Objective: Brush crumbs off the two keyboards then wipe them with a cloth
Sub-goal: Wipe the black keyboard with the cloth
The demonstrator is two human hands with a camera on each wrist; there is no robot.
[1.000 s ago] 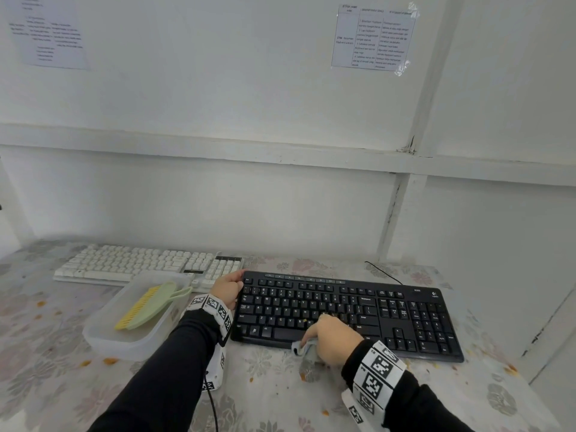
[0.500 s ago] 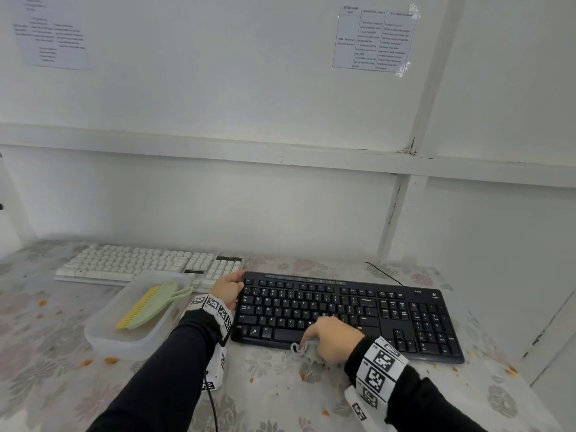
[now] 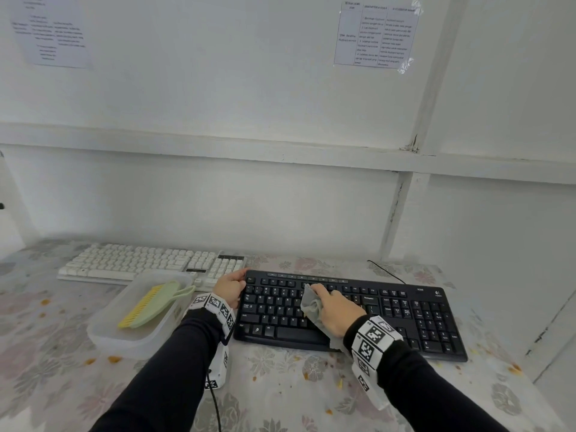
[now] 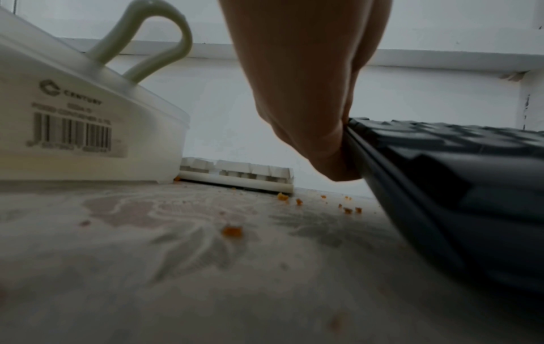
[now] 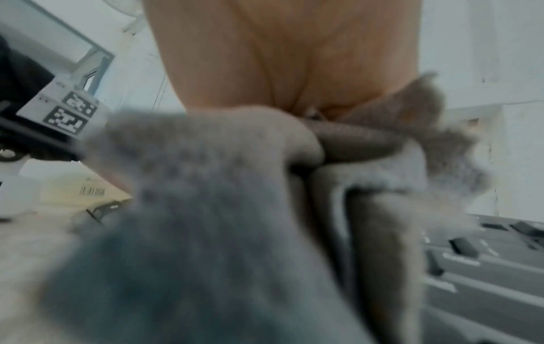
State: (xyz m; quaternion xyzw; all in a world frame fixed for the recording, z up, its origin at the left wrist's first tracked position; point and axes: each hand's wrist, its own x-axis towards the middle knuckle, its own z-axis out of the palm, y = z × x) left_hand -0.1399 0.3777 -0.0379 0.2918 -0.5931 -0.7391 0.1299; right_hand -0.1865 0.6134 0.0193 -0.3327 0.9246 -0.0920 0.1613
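Note:
A black keyboard (image 3: 389, 310) lies in front of me on the table. My right hand (image 3: 335, 308) grips a bunched grey cloth (image 3: 311, 305) and presses it on the keys at the keyboard's middle; the right wrist view shows the cloth (image 5: 206, 221) bunched under the palm. My left hand (image 3: 230, 285) holds the keyboard's far left corner, thumb on its top edge. In the left wrist view the fingers (image 4: 309, 116) lie against the black keyboard's side (image 4: 427, 209). A white keyboard (image 3: 149, 263) lies behind, to the left. A green brush (image 3: 152, 304) with yellow bristles lies in a container.
The translucent plastic container (image 3: 106, 335) stands left of my left arm, its labelled wall (image 4: 73, 130) close to the hand. Orange crumbs (image 4: 232, 231) dot the flowered tablecloth (image 3: 280, 385). A white wall rises right behind the keyboards. The black keyboard's cable (image 3: 386, 271) runs back.
My right hand has moved with the cloth from the keyboard's front edge by the space bar up to the upper key rows. The left hand has stayed on the corner.

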